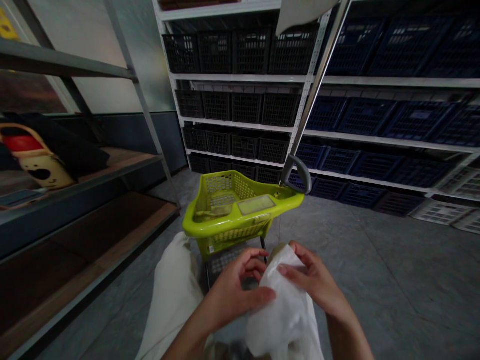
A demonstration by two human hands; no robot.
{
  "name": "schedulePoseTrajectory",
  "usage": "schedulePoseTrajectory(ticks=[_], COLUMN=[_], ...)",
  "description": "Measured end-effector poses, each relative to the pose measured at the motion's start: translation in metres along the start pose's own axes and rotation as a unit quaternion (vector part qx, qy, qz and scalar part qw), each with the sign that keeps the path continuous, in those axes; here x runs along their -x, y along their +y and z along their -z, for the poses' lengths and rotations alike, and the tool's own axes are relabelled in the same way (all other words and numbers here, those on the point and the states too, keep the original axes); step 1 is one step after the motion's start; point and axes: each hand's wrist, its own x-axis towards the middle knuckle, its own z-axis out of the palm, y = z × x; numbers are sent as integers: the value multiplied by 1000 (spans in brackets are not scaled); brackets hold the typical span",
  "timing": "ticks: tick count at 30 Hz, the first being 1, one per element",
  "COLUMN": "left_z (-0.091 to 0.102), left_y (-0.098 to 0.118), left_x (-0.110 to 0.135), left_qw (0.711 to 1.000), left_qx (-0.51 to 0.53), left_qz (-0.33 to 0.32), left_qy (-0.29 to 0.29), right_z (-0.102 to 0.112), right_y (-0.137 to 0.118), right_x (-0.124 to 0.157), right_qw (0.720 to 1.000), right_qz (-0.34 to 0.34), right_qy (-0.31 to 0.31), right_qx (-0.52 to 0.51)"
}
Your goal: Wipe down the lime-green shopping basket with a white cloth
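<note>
Right hand (309, 280) pinches the crumpled white bag (283, 310), left hand (238, 287) half-open, thumb against its side, and just beyond stands the lime-green shopping cart (210, 228)!

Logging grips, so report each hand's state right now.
Left hand: open, fingers loosely curled, thumb at the white bag.
Right hand: closed, holding the white bag near its upper end.

Left forearm (195, 325) and right forearm (350, 327) bare, both up from the bottom edge, angled inward. Left grip (238, 287) loose — fingers curled, thumb stuck out to the right, clear gap between. Right grip (317, 280) pinched — thumb pointing left, fingers bent opposite. Grips near each other, backs outward, not touching.
</note>
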Motion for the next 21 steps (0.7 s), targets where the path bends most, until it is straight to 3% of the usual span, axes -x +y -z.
schedulePoseTrajectory(ticks=[3,7,11,16,21], left_z=[-6,-9,-9,-4,4], left_y=[-4,-4,-4,-8,-2], left_x=[-8,-14,-15,-14,-9], left_qw=[998,994,987,991,992], left_qx=[23,38,8,7,14], left_qz=[58,37,-7,21,-32], left_qy=[-3,95,163,135,125], right_z=[-9,-15,-22,-22,-12], right_y=[5,6,2,3,8], right_x=[-6,-9,-6,-7,-6], right_qw=[998,988,999,998,998], right_qz=[-24,11,-3,-26,61], right_qy=[12,74,-15,-3,13], right_qx=[-55,-135,-51,-57,-27])
